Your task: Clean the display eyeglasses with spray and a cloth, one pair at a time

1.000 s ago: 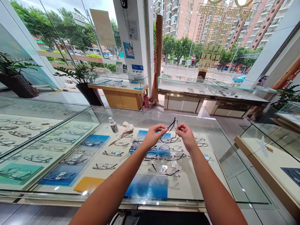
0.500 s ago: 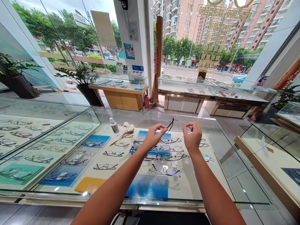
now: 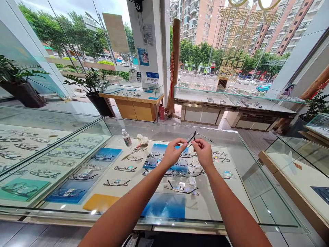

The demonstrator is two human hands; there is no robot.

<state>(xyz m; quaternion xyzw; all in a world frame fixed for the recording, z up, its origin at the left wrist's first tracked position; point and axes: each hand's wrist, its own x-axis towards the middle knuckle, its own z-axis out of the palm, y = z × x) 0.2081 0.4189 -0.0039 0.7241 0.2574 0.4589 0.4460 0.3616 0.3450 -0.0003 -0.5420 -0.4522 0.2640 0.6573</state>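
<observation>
A pair of dark thin-framed eyeglasses (image 3: pixel 194 136) is held up above the far part of the glass display case (image 3: pixel 123 120). My left hand (image 3: pixel 176 150) pinches the glasses from the left, fingers closed. From the right, my right hand (image 3: pixel 203 151) also has its fingers closed on the frame, close beside the left. One temple sticks out to the right past my right hand. Exactly which part each hand grips is partly hidden by the fingers. Below my hands, several eyeglasses (image 3: pixel 182 187) lie in rows on the case's white floor and blue cards (image 3: pixel 164 206).
A white spray bottle (image 3: pixel 126 138) and a crumpled cloth (image 3: pixel 142 140) are left of my hands. A yellow card (image 3: pixel 100 202) lies near the front. Another display case (image 3: pixel 295 161) stands at the right. Potted plants (image 3: pixel 99 91) and a wooden trunk (image 3: pixel 174 68) stand by the windows.
My right hand has moved left from the glasses' right temple toward my left hand and now grips near the front. The right temple now points out freely.
</observation>
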